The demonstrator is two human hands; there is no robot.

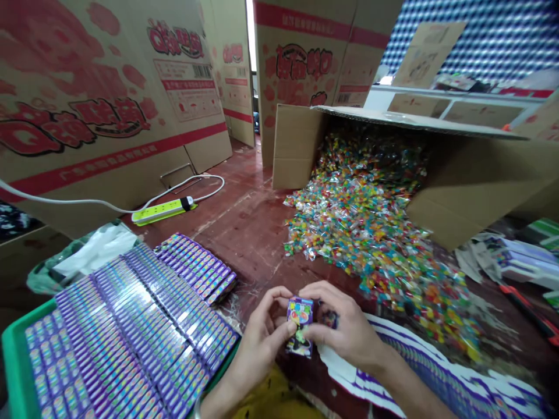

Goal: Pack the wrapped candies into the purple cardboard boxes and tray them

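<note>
Both my hands hold one small purple candy box (300, 326) low in the middle of the view. My left hand (261, 337) grips its left side with the thumb on the front. My right hand (345, 329) pinches its right side and top, fingers curled. Rows of finished purple boxes (131, 331) fill a green tray (17, 361) at the lower left. A heap of small colourful wrapped candies (371, 233) spills from a tipped cardboard box (458, 174) onto the dark red table just beyond my hands.
A fanned stack of flat purple-and-white box blanks (437, 372) lies under my right forearm. Large printed cartons (109, 99) stand at the back and left. A yellow-green power strip (161, 210) with a white cable lies on the table. More flat packaging (515, 262) sits far right.
</note>
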